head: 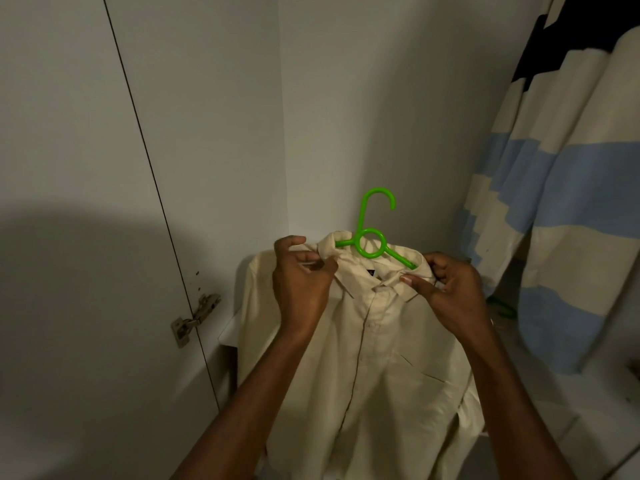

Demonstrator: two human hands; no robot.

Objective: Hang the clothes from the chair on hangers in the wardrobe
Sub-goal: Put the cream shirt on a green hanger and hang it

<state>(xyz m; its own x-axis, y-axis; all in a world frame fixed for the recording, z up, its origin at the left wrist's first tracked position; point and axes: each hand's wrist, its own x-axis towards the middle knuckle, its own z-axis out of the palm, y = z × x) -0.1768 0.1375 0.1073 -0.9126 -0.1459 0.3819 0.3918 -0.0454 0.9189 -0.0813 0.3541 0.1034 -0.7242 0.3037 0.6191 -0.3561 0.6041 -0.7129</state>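
A cream button-up shirt (374, 358) hangs in front of me on a green plastic hanger (372, 233). The hanger's hook sticks up free above the collar, and its arms run inside the shoulders. My left hand (301, 285) pinches the collar at the shirt's left shoulder. My right hand (446, 289) pinches the collar on the right side, thumb on the collar's front. The shirt's front faces me, with its button placket and a chest pocket showing.
A white wardrobe door (86, 202) with a metal hinge (195, 318) stands on the left, with the white inner wall (363, 116) behind the shirt. A cream, blue and black striped garment (568, 188) hangs at the right.
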